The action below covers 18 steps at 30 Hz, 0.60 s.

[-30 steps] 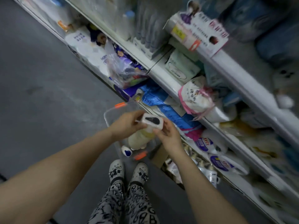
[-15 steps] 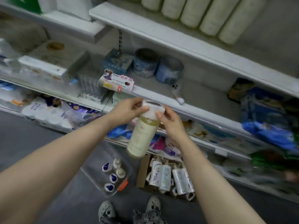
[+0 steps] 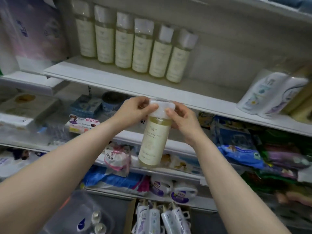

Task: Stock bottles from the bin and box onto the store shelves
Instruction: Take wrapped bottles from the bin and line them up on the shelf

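Observation:
A pale yellow bottle [image 3: 154, 139] with a white cap hangs upright in front of the shelves. My left hand [image 3: 133, 110] and my right hand [image 3: 183, 122] both pinch its cap from either side. Just above it runs a white shelf [image 3: 118, 81] carrying a row of several matching yellow bottles [image 3: 140, 48], with bare shelf to their right. On the floor below stand a clear plastic bin [image 3: 81, 215] with a few small bottles and a cardboard box [image 3: 130, 215] holding white and purple bottles [image 3: 162, 218].
Two white refill pouches [image 3: 268, 95] lean at the right end of the bottle shelf. Lower shelves are crowded with blue packets [image 3: 239, 152], a pink and white bag [image 3: 117, 157], round tins [image 3: 111, 102] and boxes. Large pale packs [image 3: 32, 31] fill the upper left.
Both hands have lifted the yellow bottle from over the bin up to just under the bottle shelf. The view has swung up from the floor to the upper shelves.

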Motion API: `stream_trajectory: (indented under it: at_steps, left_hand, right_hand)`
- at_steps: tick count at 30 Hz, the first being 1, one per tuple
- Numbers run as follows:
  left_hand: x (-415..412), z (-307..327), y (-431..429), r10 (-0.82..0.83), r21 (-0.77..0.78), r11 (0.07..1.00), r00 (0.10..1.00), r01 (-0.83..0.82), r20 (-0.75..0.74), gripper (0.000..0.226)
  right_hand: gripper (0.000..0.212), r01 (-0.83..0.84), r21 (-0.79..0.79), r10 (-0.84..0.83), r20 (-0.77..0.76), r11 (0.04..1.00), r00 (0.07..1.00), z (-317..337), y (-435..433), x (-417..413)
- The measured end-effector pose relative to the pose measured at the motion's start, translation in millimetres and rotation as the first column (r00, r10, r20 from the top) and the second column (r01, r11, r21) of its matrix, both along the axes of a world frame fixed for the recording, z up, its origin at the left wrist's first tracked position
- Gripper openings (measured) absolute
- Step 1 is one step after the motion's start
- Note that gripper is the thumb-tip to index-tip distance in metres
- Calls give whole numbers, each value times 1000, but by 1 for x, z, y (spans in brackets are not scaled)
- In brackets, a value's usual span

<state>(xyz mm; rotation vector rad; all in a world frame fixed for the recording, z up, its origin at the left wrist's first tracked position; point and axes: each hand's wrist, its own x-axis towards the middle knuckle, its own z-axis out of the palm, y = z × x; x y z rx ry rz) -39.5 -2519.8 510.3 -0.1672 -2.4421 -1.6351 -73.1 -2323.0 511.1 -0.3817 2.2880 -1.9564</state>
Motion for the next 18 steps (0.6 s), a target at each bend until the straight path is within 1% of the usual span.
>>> stream_trajectory:
  at_steps: [2, 5, 8, 10, 13, 18]
  left_hand:
    - [-12, 15, 15, 17, 21, 1000, 1000, -17, -17, 57]
    - [-32, 38, 37, 45, 63, 997, 998, -42, -37, 55]
    - [-47, 65, 54, 43, 78, 996, 996, -37, -82, 37]
    - [-54, 84, 66, 46, 99, 995, 991, -33, -127, 31]
    - [-65, 110, 84, 87, 136, 989, 978, -61, -192, 30]
    - [-88, 139, 99, 140, 136, 985, 953, -107, -267, 34]
  right_hand:
    - [43, 2, -1, -2, -33, 1000, 999, 15, 14, -12]
    - [33, -4, -12, 3, -89, 1000, 996, 40, 33, -31]
    - [29, -30, -11, 28, -143, 999, 989, 68, 49, -45]
    - [28, -47, -19, 43, -168, 999, 985, 90, 58, -52]
    - [27, -57, -47, 46, -206, 997, 978, 121, 70, -65]
    - [30, -63, -83, 39, -263, 995, 964, 150, 78, -89]
